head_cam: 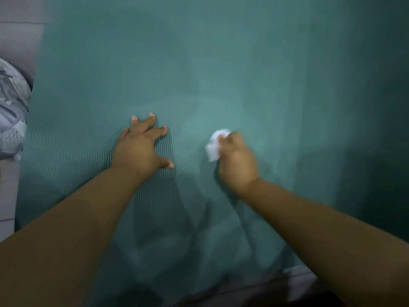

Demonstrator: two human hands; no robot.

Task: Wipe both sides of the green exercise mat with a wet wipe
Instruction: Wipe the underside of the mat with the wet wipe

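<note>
The green exercise mat (199, 63) lies flat and fills nearly the whole view, its ribbed surface showing a wavy texture. My left hand (140, 147) presses on it left of centre, palm down with the fingers spread. To the right, my right hand (236, 160) grips a crumpled white wet wipe (215, 145) and holds it against the mat. The wipe sticks out past the fingers on the hand's left side. The right hand and the wipe are blurred.
Grey floor tiles (20, 29) show along the mat's left edge. A grey patterned cloth or bag (12, 111) lies on the floor touching that edge. The mat's near edge meets a dark strip (254, 289) at the bottom. The mat's right side lies in shadow.
</note>
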